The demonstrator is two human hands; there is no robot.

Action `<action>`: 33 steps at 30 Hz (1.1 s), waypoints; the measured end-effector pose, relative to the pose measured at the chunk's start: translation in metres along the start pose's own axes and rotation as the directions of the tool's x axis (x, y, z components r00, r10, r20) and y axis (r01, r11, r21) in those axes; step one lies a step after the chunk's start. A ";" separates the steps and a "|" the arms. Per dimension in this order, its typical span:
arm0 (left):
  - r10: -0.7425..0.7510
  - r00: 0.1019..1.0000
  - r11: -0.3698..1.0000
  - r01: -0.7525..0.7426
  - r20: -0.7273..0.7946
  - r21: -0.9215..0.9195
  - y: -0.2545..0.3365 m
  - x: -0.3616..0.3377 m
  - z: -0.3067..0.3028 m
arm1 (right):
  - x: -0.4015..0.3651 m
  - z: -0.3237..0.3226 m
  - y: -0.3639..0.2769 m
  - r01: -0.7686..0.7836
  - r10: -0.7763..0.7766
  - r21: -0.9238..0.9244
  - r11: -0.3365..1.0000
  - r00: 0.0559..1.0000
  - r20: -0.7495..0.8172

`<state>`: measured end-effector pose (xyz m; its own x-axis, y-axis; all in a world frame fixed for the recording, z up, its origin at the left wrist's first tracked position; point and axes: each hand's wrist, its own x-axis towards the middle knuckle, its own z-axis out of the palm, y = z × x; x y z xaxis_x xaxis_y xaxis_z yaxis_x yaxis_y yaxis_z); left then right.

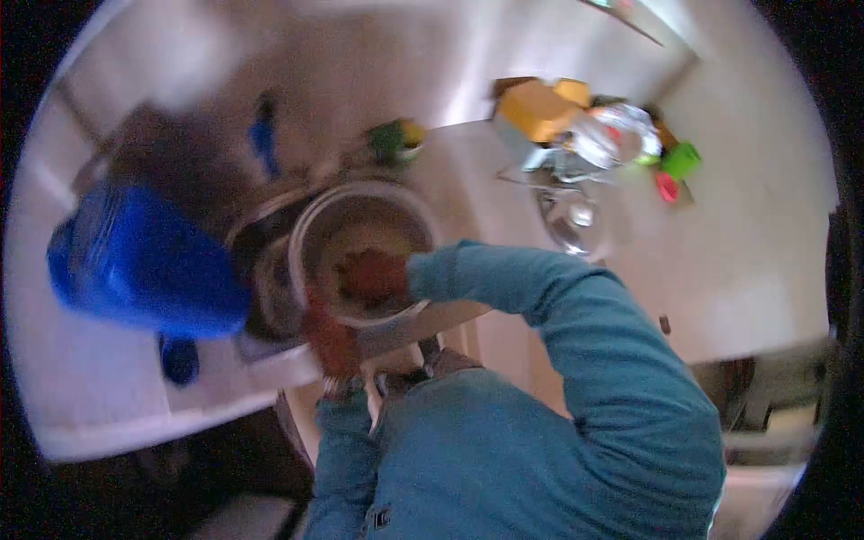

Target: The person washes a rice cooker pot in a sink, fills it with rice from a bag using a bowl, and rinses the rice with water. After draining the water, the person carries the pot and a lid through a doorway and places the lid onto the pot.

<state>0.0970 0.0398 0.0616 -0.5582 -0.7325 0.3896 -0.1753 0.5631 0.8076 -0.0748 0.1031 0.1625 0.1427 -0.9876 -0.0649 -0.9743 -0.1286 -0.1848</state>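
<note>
A large round bowl point(409, 202) with a pale rim stands over the sink edge in front of me. Against its near left rim is my left hand point(331, 340), its fingers closed at the edge. My right hand point(373, 274) reaches down inside the bowl, low toward its contents. Motion smears the fingers of that hand, so I cannot make out whether they grip anything. What lies in the bowl is blurred and brownish.
Left of the sink point(261, 346) stands a big blue container point(148, 261). A green and yellow item point(396, 141) sits behind the bowl. On the right counter are a yellow box point(538, 110), a green cup point(681, 160) and a shiny metal dish point(574, 220).
</note>
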 end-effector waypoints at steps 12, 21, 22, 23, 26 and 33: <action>0.294 0.949 0.931 -0.311 0.112 0.193 0.073 0.022 0.016 | -0.045 0.018 0.020 -0.628 0.603 0.034 0.778 0.729 -0.324; -0.481 0.875 0.727 0.434 0.056 -0.532 0.067 0.035 0.044 | -0.020 0.014 0.057 -0.420 0.474 0.337 0.843 0.875 -0.095; -0.231 0.973 0.938 0.219 -0.012 -0.269 0.041 0.026 0.052 | -0.006 0.012 0.065 -0.424 0.480 0.359 0.832 0.874 -0.081; -0.245 0.969 0.938 0.230 -0.028 -0.259 0.050 0.027 0.039 | -0.007 0.011 0.073 -0.431 0.489 0.380 0.819 0.870 -0.067; -0.243 0.970 0.951 0.234 -0.022 -0.204 0.079 0.030 0.027 | 0.004 0.008 0.079 -0.454 0.511 0.406 0.793 0.859 -0.039; -0.411 0.912 0.835 0.370 -0.014 -0.407 0.099 0.043 0.013 | 0.004 -0.016 0.025 -0.147 0.147 -0.012 0.989 0.989 -0.027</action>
<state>0.0450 0.0691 0.1528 -0.4259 -0.9043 0.0297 -0.0233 0.0437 0.9988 -0.1016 0.0945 0.1729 -0.0066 -0.9979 -0.0651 -0.9868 0.0171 -0.1613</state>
